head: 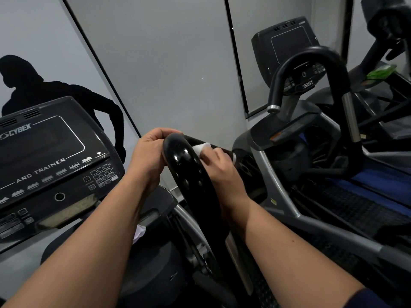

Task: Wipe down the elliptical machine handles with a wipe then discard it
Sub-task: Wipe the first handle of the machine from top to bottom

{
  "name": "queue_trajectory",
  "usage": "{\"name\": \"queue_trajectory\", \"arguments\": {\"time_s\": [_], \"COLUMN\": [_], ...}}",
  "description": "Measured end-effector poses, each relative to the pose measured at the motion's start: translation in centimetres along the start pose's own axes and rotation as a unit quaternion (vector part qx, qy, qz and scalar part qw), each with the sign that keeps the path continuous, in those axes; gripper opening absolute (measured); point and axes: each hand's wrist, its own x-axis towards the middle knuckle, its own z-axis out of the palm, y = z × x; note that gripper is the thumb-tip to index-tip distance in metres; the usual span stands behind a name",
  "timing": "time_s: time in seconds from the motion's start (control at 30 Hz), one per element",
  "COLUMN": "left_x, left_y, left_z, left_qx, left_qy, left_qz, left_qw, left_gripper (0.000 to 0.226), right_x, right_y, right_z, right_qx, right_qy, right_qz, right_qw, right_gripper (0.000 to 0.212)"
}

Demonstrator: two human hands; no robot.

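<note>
A glossy black curved handle (188, 167) of the elliptical machine rises in the middle of the view. My left hand (150, 153) grips its top bend from the left, fingers curled over it. My right hand (219, 168) presses a white wipe (201, 148) against the right side of the handle, just below the bend. Only a small patch of the wipe shows above my fingers. Both forearms reach in from the bottom edge.
The machine's console (51, 165), marked Cybex Arc Trainer, stands at the left. A second machine with a looped black handle (311, 70) and its own console (287, 44) stands at the right. A grey wall (169, 63) lies ahead. Something white (139, 232) shows below my left forearm.
</note>
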Motion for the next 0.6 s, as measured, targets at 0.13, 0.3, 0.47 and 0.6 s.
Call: {"name": "queue_trajectory", "arguments": {"time_s": [0.13, 0.3, 0.47, 0.6], "left_x": [-0.1, -0.1, 0.2, 0.0], "left_y": [0.1, 0.1, -0.1, -0.2], "left_z": [0.0, 0.0, -0.2, -0.1], "left_qx": [0.000, -0.012, -0.007, -0.012], "left_qy": [-0.004, -0.003, -0.003, -0.006], "left_qz": [-0.003, -0.004, 0.000, 0.006], "left_qw": [1.000, 1.000, 1.000, 1.000], "left_gripper": [0.025, 0.030, 0.030, 0.030], "right_x": [-1.3, -3.3, -0.8, -3.3], "right_y": [1.1, 2.4, 0.5, 2.5], "right_z": [-0.1, -0.4, 0.4, 0.0], "right_qx": [-0.072, -0.073, -0.058, -0.056], "right_qy": [-0.008, -0.023, -0.033, -0.072], "right_qz": [-0.007, 0.076, 0.010, 0.003], "right_qw": [0.997, 0.994, 0.998, 0.996], "right_gripper": [0.021, 0.025, 0.008, 0.022]}}
